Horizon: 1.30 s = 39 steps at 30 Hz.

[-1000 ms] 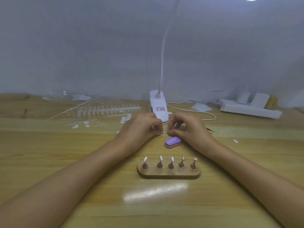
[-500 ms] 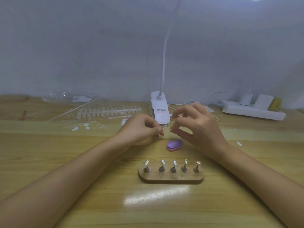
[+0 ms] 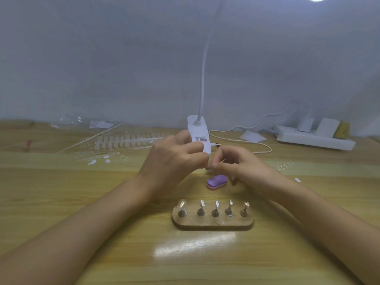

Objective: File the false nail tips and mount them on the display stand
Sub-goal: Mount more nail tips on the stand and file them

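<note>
My left hand [image 3: 174, 159] and my right hand [image 3: 236, 167] meet fingertip to fingertip above the table, just beyond the purple buffer block [image 3: 216, 182]. Both pinch a tiny clear nail tip [image 3: 208, 166], which is mostly hidden by the fingers. The wooden display stand [image 3: 212, 222] lies nearer to me and carries a row of several metal holders. A clear tip [image 3: 182, 203] sits on the leftmost holder and another [image 3: 246, 205] on the rightmost. The middle holders look bare.
A white clip lamp base [image 3: 198, 132] stands right behind my hands, its cable [image 3: 242, 140] trailing right to a power strip [image 3: 314, 137]. Strips of nail tips [image 3: 127, 139], loose tips [image 3: 92, 162] and clear packaging [image 3: 67, 120] lie back left. One loose tip [image 3: 297, 179] lies at right.
My left hand has risen and turned in front of the lamp base. My right hand has curled its fingers down and closed in on the left fingertips. The buffer block and stand have not moved.
</note>
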Tool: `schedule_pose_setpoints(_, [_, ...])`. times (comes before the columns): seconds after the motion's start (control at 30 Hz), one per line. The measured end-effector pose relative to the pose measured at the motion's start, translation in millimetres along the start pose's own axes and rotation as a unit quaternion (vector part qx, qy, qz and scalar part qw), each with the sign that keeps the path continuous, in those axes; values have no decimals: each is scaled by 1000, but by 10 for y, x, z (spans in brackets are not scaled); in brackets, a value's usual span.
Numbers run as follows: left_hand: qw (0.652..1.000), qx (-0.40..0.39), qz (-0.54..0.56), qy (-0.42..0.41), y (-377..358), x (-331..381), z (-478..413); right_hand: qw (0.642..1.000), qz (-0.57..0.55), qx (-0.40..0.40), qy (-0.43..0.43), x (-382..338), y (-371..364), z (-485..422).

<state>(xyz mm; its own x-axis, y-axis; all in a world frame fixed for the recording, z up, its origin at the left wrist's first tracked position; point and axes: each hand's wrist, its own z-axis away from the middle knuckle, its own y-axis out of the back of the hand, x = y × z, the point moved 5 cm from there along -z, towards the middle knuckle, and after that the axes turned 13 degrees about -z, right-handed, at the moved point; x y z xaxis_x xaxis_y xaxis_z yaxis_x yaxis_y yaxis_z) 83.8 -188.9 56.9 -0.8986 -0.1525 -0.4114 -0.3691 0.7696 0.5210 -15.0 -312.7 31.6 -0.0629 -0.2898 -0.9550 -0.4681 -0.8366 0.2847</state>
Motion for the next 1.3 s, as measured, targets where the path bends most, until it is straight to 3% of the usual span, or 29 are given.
schedule_pose_setpoints(0.07, [980,-110,111,124,-136,-68,32,997,-14,63,44,-60,42,11])
schedule_pose_setpoints(0.13, [925,-225,200,233,-335,-155,139,987,10,122,104,-149,127,12])
schedule_pose_setpoints(0.2, [883,-273,256,284,-443,-194,212,986,-5,121,117,-164,154,9])
schedule_pose_setpoints(0.27, [887,-288,233,276,-464,-180,220,991,-19,94,92,-96,126,3])
schedule_pose_setpoints(0.33, [908,-282,183,250,-440,-148,205,994,1,83,75,-31,85,10])
schedule_pose_setpoints(0.4, [923,-212,219,235,-378,-118,134,993,3,88,72,-5,65,23])
schedule_pose_setpoints(0.43, [914,-178,280,233,-343,-98,98,993,-6,94,74,2,68,28])
schedule_pose_setpoints(0.5, [862,-159,411,250,-309,-52,65,991,-31,106,74,4,73,42])
schedule_pose_setpoints(0.57, [824,-156,470,274,-296,-23,65,990,-53,109,72,12,62,57])
schedule_pose_setpoints(0.63, [825,-133,470,283,-284,-19,84,990,-83,97,61,28,36,69])
schedule_pose_setpoints(0.73, [855,-104,430,272,-240,-47,105,991,-118,50,31,24,39,72])
schedule_pose_setpoints(0.83, [873,-105,396,264,-237,-79,123,998,-18,-15,56,-30,109,48])
schedule_pose_setpoints(0.97, [827,-118,434,338,-279,-102,178,977,180,-60,102,18,145,52])
schedule_pose_setpoints(1.03, [800,-122,465,359,-282,-85,211,965,219,-57,135,55,128,61])
schedule_pose_setpoints(1.13, [776,-128,496,367,-274,-50,238,961,210,-21,180,43,126,68])
schedule_pose_setpoints(1.3, [800,-148,465,349,-284,-43,221,987,81,-22,138,62,46,80])
